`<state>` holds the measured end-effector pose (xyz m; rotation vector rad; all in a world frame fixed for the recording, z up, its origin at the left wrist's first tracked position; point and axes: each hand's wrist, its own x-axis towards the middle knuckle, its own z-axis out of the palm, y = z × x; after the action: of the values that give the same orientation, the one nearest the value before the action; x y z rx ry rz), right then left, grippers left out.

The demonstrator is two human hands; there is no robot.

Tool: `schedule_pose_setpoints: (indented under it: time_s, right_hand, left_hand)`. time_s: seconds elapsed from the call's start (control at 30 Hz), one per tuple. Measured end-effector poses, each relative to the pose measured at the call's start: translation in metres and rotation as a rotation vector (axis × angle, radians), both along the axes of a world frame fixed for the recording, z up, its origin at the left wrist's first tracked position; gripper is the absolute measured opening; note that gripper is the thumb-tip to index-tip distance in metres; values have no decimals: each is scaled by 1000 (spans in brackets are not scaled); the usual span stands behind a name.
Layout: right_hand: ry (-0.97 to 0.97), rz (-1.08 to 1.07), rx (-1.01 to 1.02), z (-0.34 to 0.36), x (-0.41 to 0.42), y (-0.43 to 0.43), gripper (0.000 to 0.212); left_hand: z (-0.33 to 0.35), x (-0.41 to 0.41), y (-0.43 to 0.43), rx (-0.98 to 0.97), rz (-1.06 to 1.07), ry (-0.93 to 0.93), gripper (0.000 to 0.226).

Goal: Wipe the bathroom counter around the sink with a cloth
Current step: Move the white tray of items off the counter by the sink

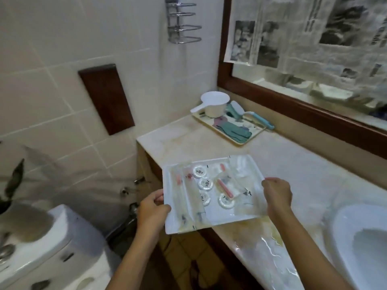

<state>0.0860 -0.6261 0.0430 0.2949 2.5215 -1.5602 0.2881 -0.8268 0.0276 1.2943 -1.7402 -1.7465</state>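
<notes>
Both my hands hold a white rectangular tray above the front edge of the beige counter. The tray carries wrapped toiletries: several round white caps and pink-handled items in clear sleeves. My left hand grips the tray's left edge. On the tray's right edge my right hand pinches the rim. The white sink basin sits at the lower right. No cloth is visible.
A second tray with a white scoop and teal items stands at the counter's back left corner. A newspaper-covered mirror hangs behind. A toilet tank is at lower left. The counter's front edge looks wet and glossy.
</notes>
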Motion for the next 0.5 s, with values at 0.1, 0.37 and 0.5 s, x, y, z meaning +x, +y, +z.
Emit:
schedule_pose_setpoints:
  time_s: [0.1, 0.37, 0.5]
  right_hand:
    - [18, 54, -6, -21, -33, -73, 28]
    - [20, 308, 54, -59, -135, -232, 26]
    - [78, 449, 99, -76, -180, -293, 18]
  left_hand:
    - [-18, -24, -58, 22, 58, -74, 48]
    - [-56, -107, -177, 123, 238, -187, 50]
    - [-67, -140, -218, 141, 299, -215, 48]
